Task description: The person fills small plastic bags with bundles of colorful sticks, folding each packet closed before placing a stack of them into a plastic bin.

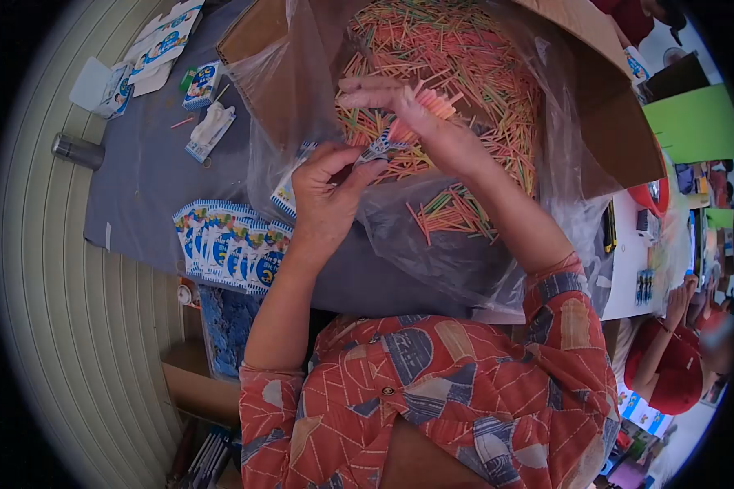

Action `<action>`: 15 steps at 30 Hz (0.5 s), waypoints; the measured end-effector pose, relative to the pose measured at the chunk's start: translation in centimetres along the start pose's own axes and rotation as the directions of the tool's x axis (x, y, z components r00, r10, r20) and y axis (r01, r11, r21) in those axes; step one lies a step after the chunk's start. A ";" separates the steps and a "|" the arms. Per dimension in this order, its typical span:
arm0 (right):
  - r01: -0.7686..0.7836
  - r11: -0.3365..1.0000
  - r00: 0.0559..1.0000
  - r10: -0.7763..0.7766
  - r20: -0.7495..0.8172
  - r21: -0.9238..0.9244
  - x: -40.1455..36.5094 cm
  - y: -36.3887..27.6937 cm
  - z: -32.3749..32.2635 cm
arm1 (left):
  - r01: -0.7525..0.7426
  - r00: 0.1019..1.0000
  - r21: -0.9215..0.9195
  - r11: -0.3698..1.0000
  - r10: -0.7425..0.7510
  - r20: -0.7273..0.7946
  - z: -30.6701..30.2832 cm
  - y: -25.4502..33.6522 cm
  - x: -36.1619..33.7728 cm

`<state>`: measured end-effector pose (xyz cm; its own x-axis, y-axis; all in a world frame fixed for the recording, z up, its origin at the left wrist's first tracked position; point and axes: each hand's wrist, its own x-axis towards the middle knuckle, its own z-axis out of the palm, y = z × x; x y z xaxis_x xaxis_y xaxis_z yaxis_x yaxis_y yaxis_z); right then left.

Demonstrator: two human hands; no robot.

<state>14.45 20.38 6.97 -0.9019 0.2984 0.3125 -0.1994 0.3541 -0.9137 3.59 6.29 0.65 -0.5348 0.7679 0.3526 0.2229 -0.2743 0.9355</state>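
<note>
Packet pinched left, sticks right, fingers curled

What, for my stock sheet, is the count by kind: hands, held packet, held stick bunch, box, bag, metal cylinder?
Hands: 2, left hand and right hand
Held packet: 1
Held bunch of pink sticks: 1
Box: 1
Bag: 1
Metal cylinder: 1
Total: 7

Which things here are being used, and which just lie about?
In use: small blue-white printed packet in left hand; bundle of thin pink sticks in right hand; plastic-lined cardboard box of coloured sticks.
Lying about: grey metal cylinder; opened white card packets.
</note>
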 end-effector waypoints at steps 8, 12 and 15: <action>-0.034 0.998 0.998 0.032 0.045 0.048 -0.4 1.4 -1.3 | 0.068 0.997 -0.320 0.945 -0.055 0.051 1.4 -1.6 -0.1; -0.032 0.996 0.999 0.028 0.041 0.089 -0.6 -0.7 -1.1 | 0.094 0.994 -0.417 0.904 -0.060 0.095 1.8 -1.4 0.3; -0.056 0.977 0.997 0.068 -0.048 0.205 -0.6 -1.2 -0.6 | 0.134 0.991 -0.514 0.847 -0.103 0.088 2.0 -1.3 0.2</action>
<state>15.50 20.27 8.05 -0.8938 0.3640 0.2621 -0.2226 0.1473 -0.9637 4.81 7.94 -0.58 -0.4810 0.8401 0.2508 -0.3017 -0.4273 0.8523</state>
